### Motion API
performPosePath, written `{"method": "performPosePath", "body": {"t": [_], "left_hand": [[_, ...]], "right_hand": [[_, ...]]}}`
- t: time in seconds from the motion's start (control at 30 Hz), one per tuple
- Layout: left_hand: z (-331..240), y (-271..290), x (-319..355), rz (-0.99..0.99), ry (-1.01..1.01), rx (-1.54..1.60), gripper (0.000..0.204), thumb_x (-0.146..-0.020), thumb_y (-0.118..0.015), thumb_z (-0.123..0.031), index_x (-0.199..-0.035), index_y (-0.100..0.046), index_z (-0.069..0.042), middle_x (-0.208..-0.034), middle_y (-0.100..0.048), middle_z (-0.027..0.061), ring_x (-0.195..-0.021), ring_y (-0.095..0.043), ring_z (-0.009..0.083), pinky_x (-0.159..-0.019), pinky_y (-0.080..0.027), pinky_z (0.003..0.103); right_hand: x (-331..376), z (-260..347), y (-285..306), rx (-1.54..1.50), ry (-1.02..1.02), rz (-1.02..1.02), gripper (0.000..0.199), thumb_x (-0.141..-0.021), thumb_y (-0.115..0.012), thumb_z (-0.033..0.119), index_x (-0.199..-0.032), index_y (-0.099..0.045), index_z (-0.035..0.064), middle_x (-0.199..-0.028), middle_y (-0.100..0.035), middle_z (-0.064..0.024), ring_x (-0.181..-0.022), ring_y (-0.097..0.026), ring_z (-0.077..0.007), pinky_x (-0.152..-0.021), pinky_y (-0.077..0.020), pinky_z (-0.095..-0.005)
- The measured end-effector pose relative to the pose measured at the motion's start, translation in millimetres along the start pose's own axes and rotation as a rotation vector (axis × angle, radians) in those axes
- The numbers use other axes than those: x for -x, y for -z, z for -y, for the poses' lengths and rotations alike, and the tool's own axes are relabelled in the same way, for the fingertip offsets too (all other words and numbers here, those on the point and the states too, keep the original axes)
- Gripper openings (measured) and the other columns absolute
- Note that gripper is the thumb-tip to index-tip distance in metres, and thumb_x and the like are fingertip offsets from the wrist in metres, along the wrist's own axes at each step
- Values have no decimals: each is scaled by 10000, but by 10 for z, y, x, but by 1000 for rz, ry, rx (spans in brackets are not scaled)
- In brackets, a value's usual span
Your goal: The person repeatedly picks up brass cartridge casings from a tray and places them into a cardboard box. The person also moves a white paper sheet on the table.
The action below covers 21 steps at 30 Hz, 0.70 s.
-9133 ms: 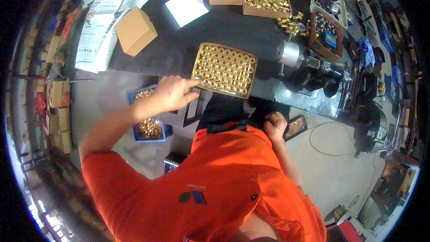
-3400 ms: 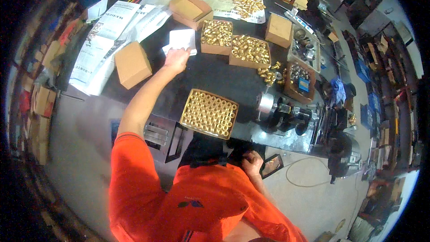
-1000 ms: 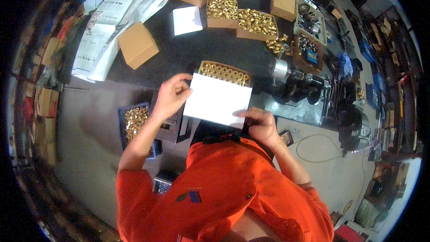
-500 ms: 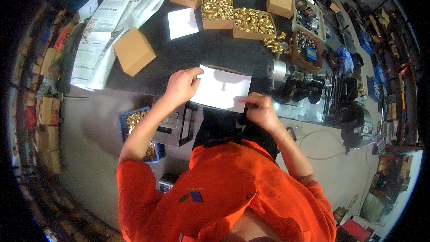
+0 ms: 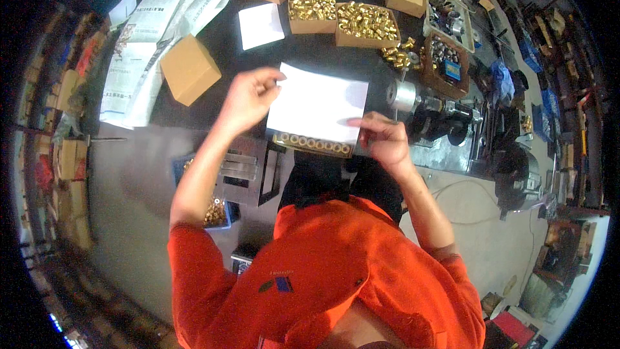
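Observation:
A white sheet of paper is held flat in front of me, over a shallow box of brass fittings. One row of the fittings, with round open ends, shows along the box's near side; the sheet covers the rest. At the sheet's upper left corner, my left hand is closed in a pinch on the paper. My right hand pinches the paper's lower right edge between thumb and forefinger.
Beyond the sheet stand two cartons of brass fittings, with loose fittings beside them. A closed cardboard box and newspaper lie left. A metal clamping fixture stands right. Below left is a blue crate.
The sheet has shifted away from me and up, uncovering the near row of brass fittings. Both hands moved with it, the left one farther out and the right one slightly right.

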<state>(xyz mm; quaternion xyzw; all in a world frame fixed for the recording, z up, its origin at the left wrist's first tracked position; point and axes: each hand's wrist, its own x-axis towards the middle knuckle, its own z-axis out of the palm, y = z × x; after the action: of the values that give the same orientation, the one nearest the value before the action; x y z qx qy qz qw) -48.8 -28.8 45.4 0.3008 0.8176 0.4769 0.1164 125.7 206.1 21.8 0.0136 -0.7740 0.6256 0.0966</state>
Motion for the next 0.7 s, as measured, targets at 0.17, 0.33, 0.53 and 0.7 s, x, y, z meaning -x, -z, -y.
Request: {"method": "performPosePath", "body": {"t": [0.17,0.33,0.53,0.7], "left_hand": [[-142,222,-251,2,30,204,187,-863,-610,-2,-1047,-642,16,-726,-572,-45,-656,-523,26,-584,-418,189],[45,72,-136,66,34,44,179,-868,-615,-6,-1042,-630,31,-727,-566,-37,-687,-515,23,-608,-434,204],[166,-221,73,146,45,-312,201,-823,-634,-72,-1008,-658,2,-717,-614,113,-629,-602,134,-618,-483,303],[182,-283,119,48,-154,-484,199,-814,-596,-91,-989,-671,-36,-871,-661,151,-765,-644,350,-694,-515,437]], "right_hand": [[-73,35,-94,-502,-85,-28,673,-569,-309,-197,-1100,-682,-21,-897,-580,-59,-743,-524,-137,-636,-461,-264],[38,-168,-45,-363,-120,-30,637,-598,-347,-167,-1110,-686,5,-870,-554,-35,-710,-465,-126,-626,-400,-250],[242,-121,-20,90,-242,65,491,-629,-569,31,-1107,-681,22,-819,-536,-31,-694,-448,-137,-636,-381,-273],[215,-94,-47,308,-193,57,464,-621,-638,86,-1077,-681,9,-823,-578,-107,-709,-558,-223,-656,-458,-314]]}}
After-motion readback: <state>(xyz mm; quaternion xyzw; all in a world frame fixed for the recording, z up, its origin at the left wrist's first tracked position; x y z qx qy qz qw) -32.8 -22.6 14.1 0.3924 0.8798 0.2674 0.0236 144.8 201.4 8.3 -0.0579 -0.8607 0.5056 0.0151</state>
